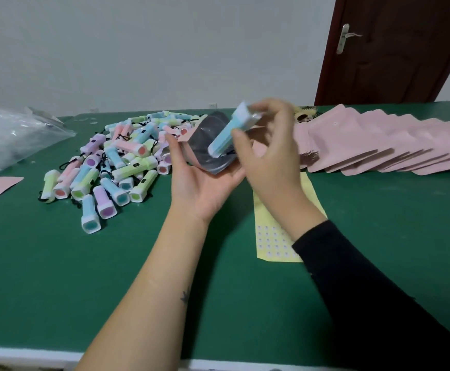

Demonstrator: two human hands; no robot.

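Here, blue torch (227,133), open pouch (204,141), torch pile (116,167), pouches (379,140)

Torches (116,162) L, pouches (379,140) R, stickers (272,243) btwn

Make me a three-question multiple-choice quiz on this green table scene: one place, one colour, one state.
1. Where does the row of flat pink pouches lie?
A. right of the hands
B. left of the hands
C. on the floor

2. What colour is the small plastic torch in the right hand?
A. red
B. light blue
C. black

3. How is the pink pouch with a grey lining in the left hand?
A. sealed flat
B. torn in two
C. held open

Answers: 1 A, they fan out right of both hands; 2 B, its body is light blue with a white head; 3 C, the grey inside shows around the torch's tail.
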